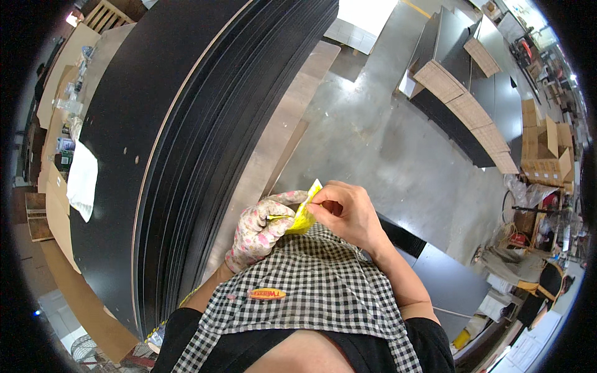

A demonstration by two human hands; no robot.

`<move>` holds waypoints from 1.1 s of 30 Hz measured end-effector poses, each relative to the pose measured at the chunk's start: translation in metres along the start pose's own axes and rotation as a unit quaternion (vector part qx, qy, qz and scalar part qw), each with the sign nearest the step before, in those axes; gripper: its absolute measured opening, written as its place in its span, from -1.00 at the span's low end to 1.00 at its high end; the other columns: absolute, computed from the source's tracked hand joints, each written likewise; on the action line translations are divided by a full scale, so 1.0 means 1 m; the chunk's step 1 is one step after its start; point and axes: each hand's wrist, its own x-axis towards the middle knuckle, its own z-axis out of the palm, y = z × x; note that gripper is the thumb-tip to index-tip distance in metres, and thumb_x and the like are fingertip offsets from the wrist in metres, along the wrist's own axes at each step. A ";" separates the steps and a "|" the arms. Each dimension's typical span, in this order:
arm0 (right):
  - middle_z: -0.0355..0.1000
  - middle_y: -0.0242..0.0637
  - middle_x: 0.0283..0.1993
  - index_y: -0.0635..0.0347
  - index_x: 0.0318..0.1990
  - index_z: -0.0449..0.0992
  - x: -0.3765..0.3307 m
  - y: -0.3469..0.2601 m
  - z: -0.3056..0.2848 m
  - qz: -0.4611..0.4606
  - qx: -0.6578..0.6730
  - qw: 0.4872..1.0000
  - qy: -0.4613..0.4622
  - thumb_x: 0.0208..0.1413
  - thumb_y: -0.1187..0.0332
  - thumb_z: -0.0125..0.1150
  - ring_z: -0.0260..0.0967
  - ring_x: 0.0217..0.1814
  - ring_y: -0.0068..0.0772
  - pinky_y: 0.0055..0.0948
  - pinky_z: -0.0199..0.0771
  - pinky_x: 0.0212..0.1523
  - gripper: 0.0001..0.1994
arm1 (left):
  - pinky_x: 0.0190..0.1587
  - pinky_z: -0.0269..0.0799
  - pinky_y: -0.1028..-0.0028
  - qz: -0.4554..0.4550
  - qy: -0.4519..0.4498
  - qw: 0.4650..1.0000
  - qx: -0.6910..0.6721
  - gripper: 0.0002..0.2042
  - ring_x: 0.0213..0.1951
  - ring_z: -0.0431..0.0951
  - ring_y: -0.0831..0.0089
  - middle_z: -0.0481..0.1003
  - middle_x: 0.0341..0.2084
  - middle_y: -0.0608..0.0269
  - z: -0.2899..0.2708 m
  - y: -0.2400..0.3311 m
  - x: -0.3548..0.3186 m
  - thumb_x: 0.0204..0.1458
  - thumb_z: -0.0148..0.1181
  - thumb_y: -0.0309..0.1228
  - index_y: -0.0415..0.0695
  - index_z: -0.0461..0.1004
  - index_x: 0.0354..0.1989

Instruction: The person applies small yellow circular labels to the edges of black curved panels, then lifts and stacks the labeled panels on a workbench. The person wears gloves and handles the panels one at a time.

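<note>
In front of my checked apron (pixel 298 273), I hold a small yellow packet (pixel 303 219) with a whitish upper edge. My left hand (pixel 256 229), in a pale glove with a pink flower print, is curled round the packet's left side. A thin yellow bit shows between the gloved fingers. My right hand (pixel 349 212) is bare, and its thumb and fingertips pinch the packet near its upper right edge. What the packet contains is hidden.
A tall stack of black boards (pixel 205 143) stands close on my left, a white sheet (pixel 82 180) lying on it. More stacked boards (pixel 463 109) stand at the far right, near cardboard boxes (pixel 547 155). Grey floor (pixel 367 137) stretches between the stacks.
</note>
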 end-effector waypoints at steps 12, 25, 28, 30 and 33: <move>0.38 -0.31 -0.52 0.30 -0.40 0.50 0.073 0.090 -0.123 0.131 0.103 0.977 0.129 -0.01 0.39 0.32 0.32 -0.55 -0.50 -0.55 0.32 -0.49 -0.85 | 0.13 0.29 0.37 -0.085 0.001 0.994 -0.075 -0.89 0.05 0.43 0.32 0.45 0.01 -0.04 0.048 -0.022 0.170 0.11 0.07 -0.54 -0.25 0.47 -0.22; 0.45 -0.20 -0.39 0.30 -0.29 0.57 0.198 0.159 -0.262 -0.007 0.140 0.990 0.010 0.07 0.32 0.23 0.35 -0.32 -0.33 -0.41 0.33 -0.23 -0.81 | -0.02 0.43 0.37 -0.116 0.114 0.987 -0.008 -0.84 -0.14 0.54 0.35 0.52 -0.18 0.00 0.081 -0.021 0.340 0.14 0.13 -0.33 -0.16 0.44 -0.24; 0.46 -0.23 -0.37 0.31 -0.28 0.56 0.233 0.160 -0.286 -0.007 0.106 0.994 -0.029 0.06 0.30 0.25 0.37 -0.30 -0.38 -0.42 0.33 -0.23 -0.78 | -0.05 0.45 0.38 -0.110 0.138 0.983 -0.050 -0.87 -0.17 0.55 0.37 0.54 -0.22 0.03 0.073 -0.020 0.384 0.16 0.10 -0.38 -0.17 0.44 -0.24; 0.48 -0.27 -0.36 0.29 -0.26 0.56 0.250 0.158 -0.302 0.018 0.127 0.991 -0.025 0.05 0.28 0.28 0.36 -0.29 -0.47 -0.46 0.32 -0.23 -0.77 | -0.06 0.46 0.39 -0.096 0.135 0.985 -0.056 -0.88 -0.18 0.55 0.40 0.54 -0.22 0.04 0.073 -0.019 0.412 0.16 0.09 -0.39 -0.19 0.44 -0.24; 0.49 -0.37 -0.36 0.25 -0.28 0.57 0.283 0.162 -0.323 0.070 0.133 0.988 -0.033 0.05 0.29 0.29 0.34 -0.29 -0.57 -0.50 0.30 -0.22 -0.80 | -0.04 0.43 0.44 -0.089 0.142 0.983 -0.077 -0.88 -0.18 0.53 0.46 0.54 -0.21 0.07 0.070 -0.019 0.446 0.17 0.09 -0.42 -0.21 0.44 -0.23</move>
